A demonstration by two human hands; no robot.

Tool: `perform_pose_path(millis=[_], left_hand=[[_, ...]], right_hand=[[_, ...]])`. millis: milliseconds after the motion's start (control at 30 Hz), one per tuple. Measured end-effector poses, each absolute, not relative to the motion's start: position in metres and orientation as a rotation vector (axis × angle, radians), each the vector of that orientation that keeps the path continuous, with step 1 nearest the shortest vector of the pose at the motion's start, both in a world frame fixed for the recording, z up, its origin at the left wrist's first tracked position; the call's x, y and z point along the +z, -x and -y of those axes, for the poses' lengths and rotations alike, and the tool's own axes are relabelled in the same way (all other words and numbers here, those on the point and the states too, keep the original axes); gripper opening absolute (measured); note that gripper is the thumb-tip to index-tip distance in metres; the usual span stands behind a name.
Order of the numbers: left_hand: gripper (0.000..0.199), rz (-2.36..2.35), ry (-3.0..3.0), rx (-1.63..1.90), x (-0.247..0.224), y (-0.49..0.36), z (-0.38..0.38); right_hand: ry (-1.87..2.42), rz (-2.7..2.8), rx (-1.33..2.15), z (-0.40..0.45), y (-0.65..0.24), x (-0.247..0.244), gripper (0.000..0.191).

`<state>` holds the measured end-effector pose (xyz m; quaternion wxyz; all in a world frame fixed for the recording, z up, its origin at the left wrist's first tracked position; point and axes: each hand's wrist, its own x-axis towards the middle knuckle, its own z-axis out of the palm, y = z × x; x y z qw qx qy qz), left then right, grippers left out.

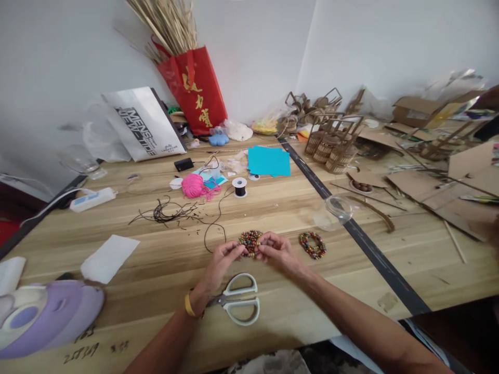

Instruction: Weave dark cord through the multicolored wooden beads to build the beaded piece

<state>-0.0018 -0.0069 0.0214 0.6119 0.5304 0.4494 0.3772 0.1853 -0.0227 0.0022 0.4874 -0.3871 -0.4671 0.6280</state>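
A round cluster of small multicoloured beads (250,237) lies between my two hands above the wooden table. My left hand (224,259) pinches its left edge between thumb and fingers. At its right edge, the fingertips of my right hand (280,250) are closed on the beads too. Black cord (205,241) runs from near my left hand back toward a white spool (239,187) wound with black cord. Scissors with white handles (244,306) lie just below my hands, blades partly hidden behind my left wrist. Right of my right hand rests a coiled beaded bracelet (312,245).
Cut black cords (166,210), pink yarn (194,185) and blue sheets (268,161) lie farther back. Clear round containers (339,209) and small woven baskets (329,145) stand right. A purple-and-white device (54,317) sits at the left front; cardboard (424,195) covers the right side.
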Motion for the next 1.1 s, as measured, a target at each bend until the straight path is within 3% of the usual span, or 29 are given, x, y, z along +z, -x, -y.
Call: perform_pose_path(millis=[233,500,1100], left_hand=[[0.029,-0.963,-1.205,0.805,0.021,0.002,0.011],[0.024,-0.853,-1.165,0.753,0.020,-0.001,0.014],[0.020,-0.842,-1.099,0.743,0.021,-0.001,0.016]], right_hand=[[0.981,1.405,1.411,0.027,-0.184,0.006,0.027],[0.907,1.221,1.644,0.028,-0.186,0.008,0.028],[0.791,0.978,1.781,0.023,-0.191,0.011,0.027]])
